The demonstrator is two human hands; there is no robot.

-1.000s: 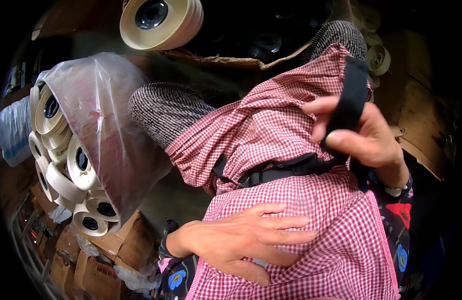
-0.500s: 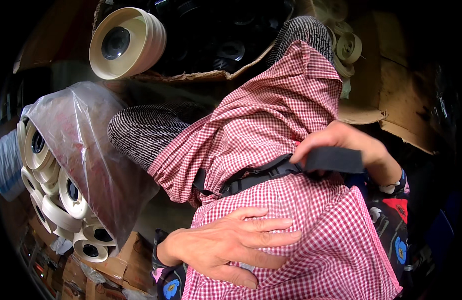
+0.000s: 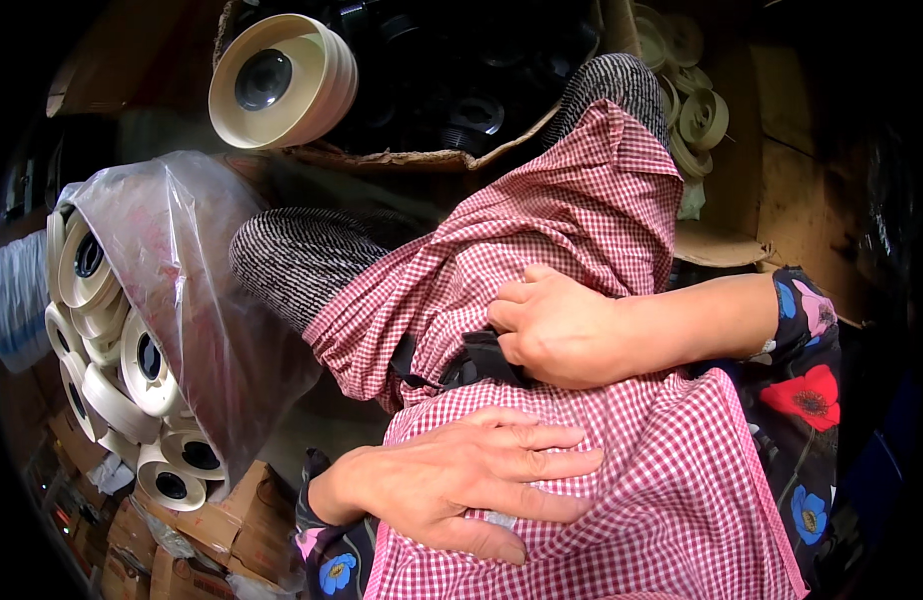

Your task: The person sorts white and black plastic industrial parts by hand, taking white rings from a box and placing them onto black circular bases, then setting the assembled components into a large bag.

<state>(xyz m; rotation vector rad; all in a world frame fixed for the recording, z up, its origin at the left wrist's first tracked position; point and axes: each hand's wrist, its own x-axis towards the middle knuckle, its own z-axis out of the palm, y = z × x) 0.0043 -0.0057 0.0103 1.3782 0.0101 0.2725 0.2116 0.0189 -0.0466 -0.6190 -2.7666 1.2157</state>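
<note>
My left hand (image 3: pixel 460 478) lies flat on the red-and-white checked apron (image 3: pixel 647 475), its fingers stretched out and holding nothing. Across my waist reaches my right arm, and my right hand (image 3: pixel 562 325) is closed with its fingers curled over a black strap (image 3: pixel 482 360). A short length of the strap shows to the left of those fingers; the rest, with any buckle, is hidden under the hand. The apron also covers my lap above the strap.
Beyond my knees a cardboard box (image 3: pixel 412 160) holds dark round parts, with cream cup-shaped rings (image 3: pixel 327 95) stacked at its corner. At left, a clear plastic bag (image 3: pixel 197 250) partly covers several cream rings (image 3: pixel 117 405). More rings (image 3: pixel 702 118) lie at far right.
My right hand has moved left along the waist, from the strap's right side to its middle. The loose strap end no longer shows on the right. My left hand stays nearly still.
</note>
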